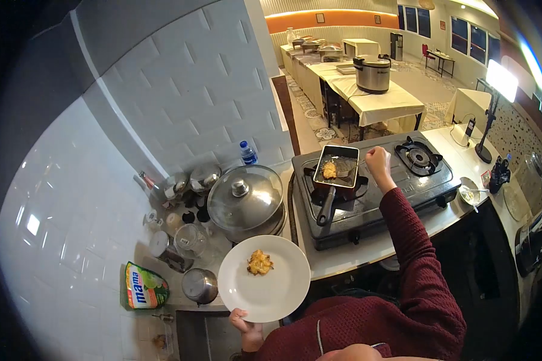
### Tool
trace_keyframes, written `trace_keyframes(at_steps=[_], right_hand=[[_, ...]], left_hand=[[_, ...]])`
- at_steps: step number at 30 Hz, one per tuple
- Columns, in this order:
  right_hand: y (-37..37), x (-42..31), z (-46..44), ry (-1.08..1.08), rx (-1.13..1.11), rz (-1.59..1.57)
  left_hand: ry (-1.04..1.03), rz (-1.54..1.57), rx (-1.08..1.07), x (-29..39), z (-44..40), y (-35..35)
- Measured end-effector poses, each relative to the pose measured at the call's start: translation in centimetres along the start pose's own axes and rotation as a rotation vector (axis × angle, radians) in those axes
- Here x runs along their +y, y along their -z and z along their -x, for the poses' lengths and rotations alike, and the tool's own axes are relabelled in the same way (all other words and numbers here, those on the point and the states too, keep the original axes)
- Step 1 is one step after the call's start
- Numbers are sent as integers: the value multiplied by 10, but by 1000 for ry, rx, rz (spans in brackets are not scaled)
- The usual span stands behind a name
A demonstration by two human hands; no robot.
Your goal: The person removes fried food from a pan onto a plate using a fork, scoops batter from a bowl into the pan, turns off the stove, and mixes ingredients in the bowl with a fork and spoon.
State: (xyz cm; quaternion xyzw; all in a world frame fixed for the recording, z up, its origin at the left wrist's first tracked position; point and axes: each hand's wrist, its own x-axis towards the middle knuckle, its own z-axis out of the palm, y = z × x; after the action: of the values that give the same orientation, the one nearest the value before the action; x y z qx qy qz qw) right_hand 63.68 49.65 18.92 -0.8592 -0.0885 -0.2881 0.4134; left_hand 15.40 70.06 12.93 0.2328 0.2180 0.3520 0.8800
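My left hand (246, 325) grips the near rim of a white plate (289, 289), thumb on top. On that plate lies one browned fried piece of food (260, 263). Over the stove, my right hand (378, 162) is closed round what looks like the handle of a fork (344, 173), whose tines reach into a small square frying pan (355, 157). A second golden fried piece (329, 169) sits in the pan, close to the tines. The pan rests on the left burner, its black handle (326, 207) pointing toward me.
The two-burner gas stove (319, 237) has a bare right burner (418, 157). Left of it stand a large lidded pot (241, 207), a small metal pot (199, 285) and glass jars. A bowl (471, 194) and a lamp stand (483, 150) are on the right.
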Motion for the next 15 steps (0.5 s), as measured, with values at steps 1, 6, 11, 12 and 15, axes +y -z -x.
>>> trace_keyframes(at_steps=[1,6,11,12,15], right_hand=[[-1,3,-3,12,2,21],[-13,11,-6,19,-40,-34],[-33,30,-10,10,25,-77],[-32,33,-10,3,10,-72],[-29,34,-12,11,-9,-61]], left_hand=[[22,32,-13,1,2,0],[32,46,5,3,5,-2],[32,64,-27,2,4,-8],[31,24,0,2,3,-2],[-32,-129,75,-1,-2,20]])
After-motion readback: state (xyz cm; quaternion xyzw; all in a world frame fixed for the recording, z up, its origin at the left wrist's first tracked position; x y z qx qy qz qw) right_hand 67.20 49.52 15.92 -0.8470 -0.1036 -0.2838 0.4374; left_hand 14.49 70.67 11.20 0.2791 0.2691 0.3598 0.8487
